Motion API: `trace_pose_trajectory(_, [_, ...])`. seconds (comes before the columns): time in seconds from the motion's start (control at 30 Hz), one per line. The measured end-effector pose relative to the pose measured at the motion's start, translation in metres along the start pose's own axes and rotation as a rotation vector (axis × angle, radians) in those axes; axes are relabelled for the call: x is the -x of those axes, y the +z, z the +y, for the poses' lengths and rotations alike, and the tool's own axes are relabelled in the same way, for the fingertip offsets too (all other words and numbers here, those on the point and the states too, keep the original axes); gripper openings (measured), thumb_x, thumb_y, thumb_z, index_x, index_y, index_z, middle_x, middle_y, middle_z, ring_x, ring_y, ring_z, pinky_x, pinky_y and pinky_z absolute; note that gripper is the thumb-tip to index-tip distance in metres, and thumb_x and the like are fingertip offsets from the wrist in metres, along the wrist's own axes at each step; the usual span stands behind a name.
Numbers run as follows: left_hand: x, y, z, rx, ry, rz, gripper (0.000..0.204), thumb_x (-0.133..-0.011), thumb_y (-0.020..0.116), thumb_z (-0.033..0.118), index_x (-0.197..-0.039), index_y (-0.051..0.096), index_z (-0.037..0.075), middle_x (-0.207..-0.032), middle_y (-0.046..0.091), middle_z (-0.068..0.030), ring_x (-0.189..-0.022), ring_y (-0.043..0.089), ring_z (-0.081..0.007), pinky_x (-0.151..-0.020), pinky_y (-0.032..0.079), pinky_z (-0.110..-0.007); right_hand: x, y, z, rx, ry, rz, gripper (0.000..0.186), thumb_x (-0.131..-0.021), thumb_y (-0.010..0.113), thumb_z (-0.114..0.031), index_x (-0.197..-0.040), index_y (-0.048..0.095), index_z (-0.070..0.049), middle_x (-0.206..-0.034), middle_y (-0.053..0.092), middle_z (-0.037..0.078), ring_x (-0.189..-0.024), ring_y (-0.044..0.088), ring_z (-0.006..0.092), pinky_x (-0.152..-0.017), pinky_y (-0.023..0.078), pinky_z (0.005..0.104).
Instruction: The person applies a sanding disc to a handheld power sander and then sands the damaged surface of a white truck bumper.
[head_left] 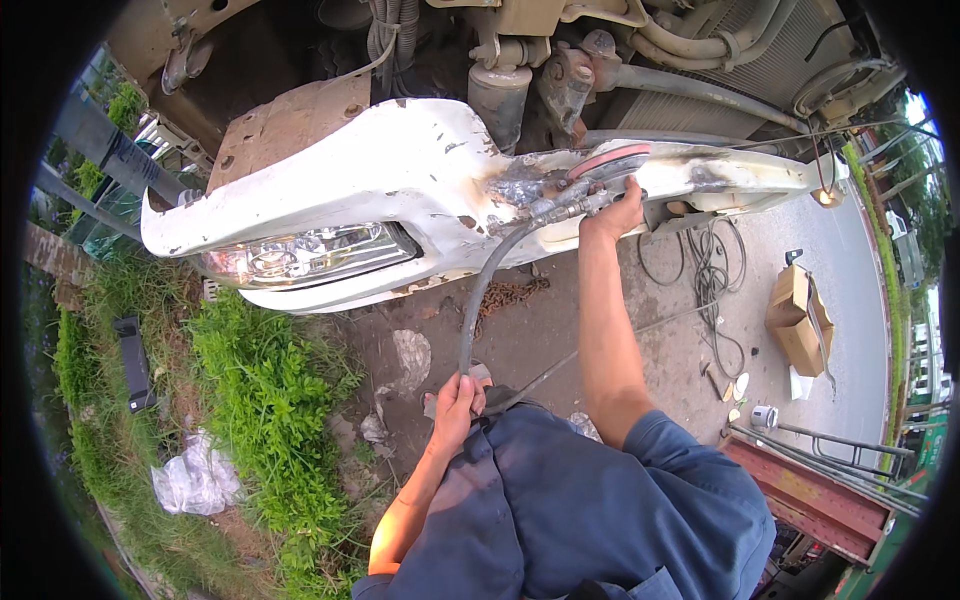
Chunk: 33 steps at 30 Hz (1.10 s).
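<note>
My right hand is closed round an air sander with a round reddish pad, held against the white bumper of a vehicle. Around the pad the paint is worn to grey metal, with dark marks to its right. A grey air hose runs from the tool down to my left hand, whose fingers are wrapped round it near my waist. Left of the sander, a headlight sits in the bumper.
Dark hose coils and a cardboard box lie on the ground to the right, near a hammer and a small can. A rusty chain is below the bumper. Grass and plastic sheeting are at left.
</note>
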<state>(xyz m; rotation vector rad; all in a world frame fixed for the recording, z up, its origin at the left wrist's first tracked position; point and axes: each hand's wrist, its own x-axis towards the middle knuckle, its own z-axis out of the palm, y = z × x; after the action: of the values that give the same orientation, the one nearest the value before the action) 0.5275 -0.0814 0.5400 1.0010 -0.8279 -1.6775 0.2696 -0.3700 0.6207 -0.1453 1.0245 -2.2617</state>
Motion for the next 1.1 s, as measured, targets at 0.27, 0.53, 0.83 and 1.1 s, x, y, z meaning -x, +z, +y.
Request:
trace_pose_trajectory(0.27, [0.008,0.000,0.045,0.201,0.100,-0.230,0.040,-0.111,0.044,0.044,-0.101,0.047,0.005,-0.072,0.041,0.0017,-0.060,0.038,-0.0071,-0.056,0.035,-0.024,0.014,0.024,0.021,0.031,-0.033,0.150,0.044,-0.088,0.065,-0.023,-0.118,0.057,0.007,-0.115,0.066,0.019,-0.092,0.069,0.0305,-0.071,0.058,0.0431])
trace_pose_trajectory(0.53, [0.011,-0.006,0.052,0.152,0.079,-0.256,0.042,-0.110,0.045,0.046,-0.104,0.049,0.005,-0.071,0.041,0.0021,-0.060,0.038,-0.0067,-0.056,0.033,-0.024,0.009,0.008,0.023,-0.152,0.038,0.096,0.038,-0.089,0.063,-0.024,-0.112,0.061,0.006,-0.110,0.067,0.017,-0.091,0.069,0.0307,-0.072,0.057,0.0434])
trace_pose_trajectory(0.83, [0.029,-0.064,0.029,-0.463,-0.004,-0.407,0.033,-0.100,0.048,0.030,-0.080,0.055,0.004,-0.073,0.052,-0.0080,-0.072,0.048,-0.0237,-0.083,0.041,-0.041,0.027,-0.002,-0.042,0.661,0.040,-0.268,0.049,-0.083,0.074,-0.026,-0.115,0.061,0.008,-0.102,0.071,0.016,-0.088,0.070,0.0314,-0.083,0.056,0.0415])
trace_pose_trajectory(1.1, [-0.004,-0.049,0.027,-0.714,0.118,-0.685,0.037,-0.101,0.059,0.032,-0.084,0.057,-0.001,-0.070,0.054,-0.0216,-0.062,0.050,-0.0397,-0.062,0.040,-0.046,0.087,0.025,-0.064,1.885,-0.427,-0.892,0.060,-0.073,0.073,-0.026,-0.122,0.061,0.007,-0.095,0.072,0.031,-0.097,0.071,0.0446,-0.089,0.055,0.0476])
